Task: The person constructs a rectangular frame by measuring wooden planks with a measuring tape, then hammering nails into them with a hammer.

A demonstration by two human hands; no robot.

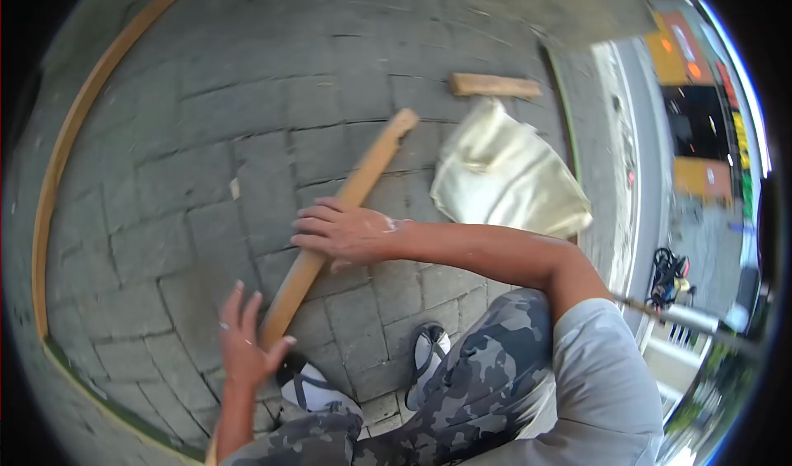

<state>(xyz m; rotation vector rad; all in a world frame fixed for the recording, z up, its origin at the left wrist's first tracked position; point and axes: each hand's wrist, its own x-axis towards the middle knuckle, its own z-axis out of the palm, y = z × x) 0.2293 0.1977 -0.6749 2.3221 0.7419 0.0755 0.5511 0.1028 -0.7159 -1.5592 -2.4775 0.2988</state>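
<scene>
Head view, I log 1 wooden plank (346, 210) on paving: right hand (346, 233) fingers clamped over its middle, left hand (244, 342) fingers spread at its near end, cream bag (503, 173) just beyond.

Grey paving stones (206, 177) carry a wooden plank (346, 210), cream bag (503, 177) and short wood block (495, 85).

Open paving (206, 160) lies left of the wooden plank (346, 210); a cream bag (503, 177) crowds its right.

Long pale wooden plank (346, 210), lying diagonally across grey pavers.
</scene>
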